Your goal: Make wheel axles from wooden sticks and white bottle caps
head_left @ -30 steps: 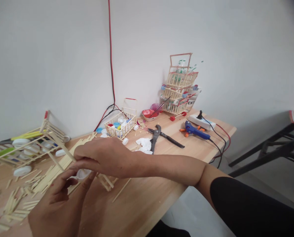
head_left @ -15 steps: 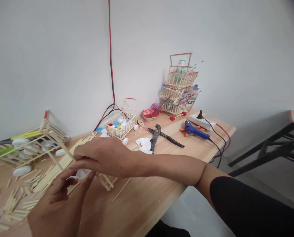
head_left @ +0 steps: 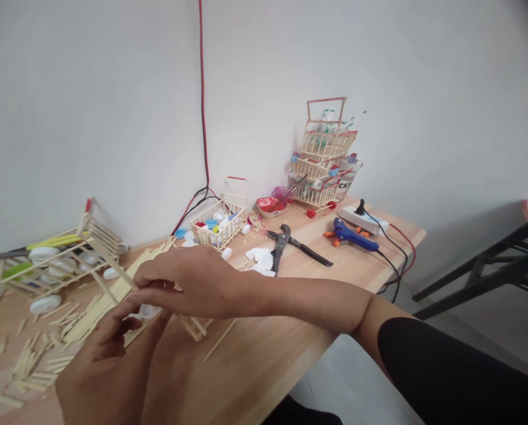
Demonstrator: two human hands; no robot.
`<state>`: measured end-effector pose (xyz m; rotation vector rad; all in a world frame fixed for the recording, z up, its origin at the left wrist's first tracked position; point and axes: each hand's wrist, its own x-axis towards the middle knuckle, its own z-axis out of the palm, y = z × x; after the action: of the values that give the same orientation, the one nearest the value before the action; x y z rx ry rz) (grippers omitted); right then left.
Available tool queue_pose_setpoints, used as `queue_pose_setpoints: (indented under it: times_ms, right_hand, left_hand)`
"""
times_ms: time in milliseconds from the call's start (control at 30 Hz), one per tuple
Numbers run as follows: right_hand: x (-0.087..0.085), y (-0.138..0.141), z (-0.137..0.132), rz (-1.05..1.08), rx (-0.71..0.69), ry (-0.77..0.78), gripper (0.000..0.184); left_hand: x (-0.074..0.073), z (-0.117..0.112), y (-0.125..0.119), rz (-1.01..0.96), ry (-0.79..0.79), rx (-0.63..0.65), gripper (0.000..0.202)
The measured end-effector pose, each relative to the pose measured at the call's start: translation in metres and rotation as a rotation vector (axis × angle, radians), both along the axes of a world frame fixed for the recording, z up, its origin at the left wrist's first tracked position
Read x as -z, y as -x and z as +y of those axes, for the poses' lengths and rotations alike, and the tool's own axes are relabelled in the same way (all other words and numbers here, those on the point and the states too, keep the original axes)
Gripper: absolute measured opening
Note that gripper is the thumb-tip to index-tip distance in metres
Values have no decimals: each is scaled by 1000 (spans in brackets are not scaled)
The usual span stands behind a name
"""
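Note:
My left hand is at the lower left, its fingers pinched on a white bottle cap. My right hand reaches across from the right and lies over the cap, fingers closed on a thin wooden stick that slants up to the left. Under both hands a small stick frame rests on the wooden table. A bundle of loose sticks lies just behind my hands.
A stick cart with white caps lies tipped at the left. Further back are a small cart of coloured caps, black pliers, a blue glue gun, a power strip and stacked stick carts. Cut stick pieces litter the left.
The view has shifted slightly right and up. Both hands stay together on the cap and stick, almost unmoved.

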<state>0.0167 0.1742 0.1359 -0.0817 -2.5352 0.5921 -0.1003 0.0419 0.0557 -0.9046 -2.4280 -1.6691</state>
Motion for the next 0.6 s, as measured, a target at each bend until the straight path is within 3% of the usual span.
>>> queue_pose_setpoints:
  times_ms: [200, 600]
  right_hand:
    - [5, 2, 4, 1, -4, 40, 24]
    - [-3, 1, 0, -48, 62, 40, 26]
  left_hand:
    - [-5, 0, -4, -62, -35, 85, 54]
    - [-5, -1, -1, -91, -17, 67, 55]
